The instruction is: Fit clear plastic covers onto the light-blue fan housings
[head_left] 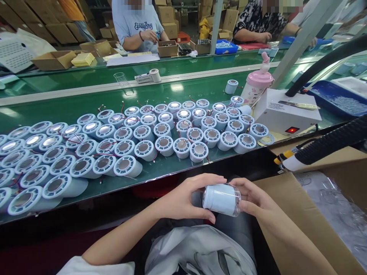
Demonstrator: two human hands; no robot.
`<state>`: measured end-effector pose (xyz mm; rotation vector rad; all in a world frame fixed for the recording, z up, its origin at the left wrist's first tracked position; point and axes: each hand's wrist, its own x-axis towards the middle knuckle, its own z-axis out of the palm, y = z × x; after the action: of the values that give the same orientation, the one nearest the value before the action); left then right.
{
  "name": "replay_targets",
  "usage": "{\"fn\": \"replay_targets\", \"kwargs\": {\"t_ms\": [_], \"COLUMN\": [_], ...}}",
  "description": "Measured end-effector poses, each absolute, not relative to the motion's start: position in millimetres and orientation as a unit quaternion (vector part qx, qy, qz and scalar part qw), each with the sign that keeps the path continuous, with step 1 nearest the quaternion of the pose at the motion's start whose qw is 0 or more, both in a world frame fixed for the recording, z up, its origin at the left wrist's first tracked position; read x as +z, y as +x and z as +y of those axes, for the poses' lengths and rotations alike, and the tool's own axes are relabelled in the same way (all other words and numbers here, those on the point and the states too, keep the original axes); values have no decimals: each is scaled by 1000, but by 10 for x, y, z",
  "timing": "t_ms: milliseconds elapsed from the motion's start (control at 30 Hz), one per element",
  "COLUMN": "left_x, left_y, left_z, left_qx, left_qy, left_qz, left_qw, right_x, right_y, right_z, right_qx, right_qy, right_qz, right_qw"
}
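Observation:
A light blue cylinder [220, 199] lies on its side in the air above my lap, with a clear plastic cup around its right part. My left hand [190, 198] is curved around the cylinder's left end, thumb below and fingers above. At the other end, my right hand [254, 196] grips the clear cup between thumb and fingers. Beyond the hands, many similar blue cylinders [198, 151] with round metallic discs and thin red wires stand in rows on the green table [160, 168].
A white box [286, 110] with a red lit switch and a pink cup [258, 86] stand at the right. Black hoses [335, 139] reach in there. An open carton [304, 214] holds clear plastic pieces. People sit across the table.

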<state>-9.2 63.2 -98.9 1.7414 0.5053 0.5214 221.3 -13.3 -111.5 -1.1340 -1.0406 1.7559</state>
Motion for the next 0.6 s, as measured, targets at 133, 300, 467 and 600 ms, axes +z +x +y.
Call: {"fn": "replay_targets", "kwargs": {"t_ms": [133,300,467,600], "left_x": [-1046,-1321,-1543,-1573], "left_y": [-38,394,1175,1643], "left_z": [657,888,1200,1347], "left_qx": [209,205,137,91], "left_qy": [660,532,549,578], "left_qz": [247,271,260,209], "left_qw": [678,775,783,784], "right_x": [-1263,-1662,-1992,-2112], "right_y": [2200,2196,2375,2548], "right_z": [-120,-153,-177,-157], "right_qx": [704,639,546,492], "right_qy": [-432,-443,-450,-439], "right_qz": [-372,-211,-156,-125], "right_qw": [424,593,689,741]}}
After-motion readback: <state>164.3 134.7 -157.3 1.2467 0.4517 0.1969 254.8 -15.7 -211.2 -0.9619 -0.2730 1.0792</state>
